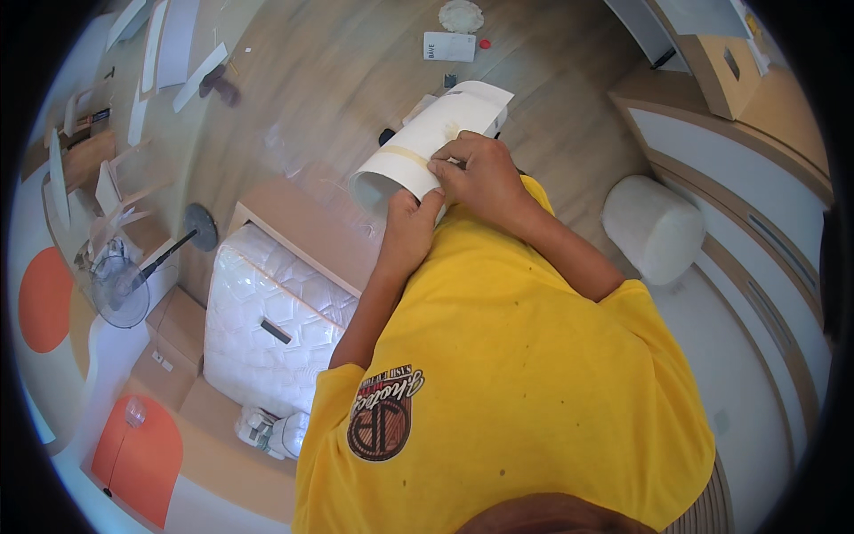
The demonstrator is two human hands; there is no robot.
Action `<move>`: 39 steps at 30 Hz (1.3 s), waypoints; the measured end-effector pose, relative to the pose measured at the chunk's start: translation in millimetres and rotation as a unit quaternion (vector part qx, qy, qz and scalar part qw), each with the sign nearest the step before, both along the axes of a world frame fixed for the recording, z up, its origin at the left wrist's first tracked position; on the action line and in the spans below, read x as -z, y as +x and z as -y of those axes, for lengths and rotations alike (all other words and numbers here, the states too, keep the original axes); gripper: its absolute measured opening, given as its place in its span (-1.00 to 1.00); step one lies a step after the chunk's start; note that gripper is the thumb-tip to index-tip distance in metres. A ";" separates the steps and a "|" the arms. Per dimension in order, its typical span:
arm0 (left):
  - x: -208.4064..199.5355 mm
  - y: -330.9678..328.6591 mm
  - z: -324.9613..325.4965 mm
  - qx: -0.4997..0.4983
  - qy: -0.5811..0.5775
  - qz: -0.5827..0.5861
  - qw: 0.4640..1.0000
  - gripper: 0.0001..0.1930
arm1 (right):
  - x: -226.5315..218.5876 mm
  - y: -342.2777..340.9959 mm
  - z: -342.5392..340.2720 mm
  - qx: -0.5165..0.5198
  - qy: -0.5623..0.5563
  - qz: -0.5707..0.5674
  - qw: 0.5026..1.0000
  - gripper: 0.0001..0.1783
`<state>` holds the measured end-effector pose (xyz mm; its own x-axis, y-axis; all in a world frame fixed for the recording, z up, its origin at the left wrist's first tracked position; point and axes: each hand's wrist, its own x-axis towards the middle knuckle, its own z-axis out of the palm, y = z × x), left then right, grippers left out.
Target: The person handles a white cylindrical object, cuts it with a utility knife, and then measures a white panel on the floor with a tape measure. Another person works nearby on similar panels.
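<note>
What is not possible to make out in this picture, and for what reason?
All in head view:
White roll: deeper inside, hidden by its wall.
Right hand: palm, hidden by its back.
Black thing: mostly hidden behind the roll.
Cabinet: right end, cut by dark rim.

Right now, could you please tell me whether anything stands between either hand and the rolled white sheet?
Nothing visible does: the left hand and right hand both touch the rolled white sheet directly on its near side.

I've got the roll (418, 133) ahead, booklet (448, 47) on the floor (551, 98) beyond it, mattress (249, 311) left, fan (169, 254) left of that, drawers (725, 156) right, and a bundle (654, 230) between me and them.
</note>
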<state>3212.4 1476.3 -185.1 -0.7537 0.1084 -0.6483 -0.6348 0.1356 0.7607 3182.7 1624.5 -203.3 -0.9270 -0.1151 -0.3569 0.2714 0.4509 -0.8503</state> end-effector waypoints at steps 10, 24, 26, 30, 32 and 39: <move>7.5 5.9 1.9 0.055 -0.021 -0.019 0.998 -0.70 | 16.5 3.9 0.4 -0.047 -0.004 -0.028 0.999 -0.79; 12.3 11.3 12.2 -0.014 0.017 0.035 0.999 -0.69 | 4.6 20.3 -7.8 0.009 -0.054 0.008 0.998 -0.76; 16.5 10.7 11.1 0.015 0.019 0.010 1.000 -0.70 | 1.0 18.1 -7.2 -0.009 -0.018 0.008 1.000 -0.74; 23.1 11.8 9.3 0.024 0.027 -0.015 0.999 -0.72 | 5.0 14.0 -1.0 -0.012 0.011 -0.020 1.000 -0.77; 26.0 15.7 6.0 0.024 0.029 -0.046 0.998 -0.72 | 11.5 14.8 -1.0 -0.012 0.019 -0.043 0.999 -0.80; 36.8 22.0 -1.9 0.038 -0.010 -0.079 0.996 -0.74 | 28.3 17.8 -0.5 -0.074 0.065 -0.078 0.992 -0.81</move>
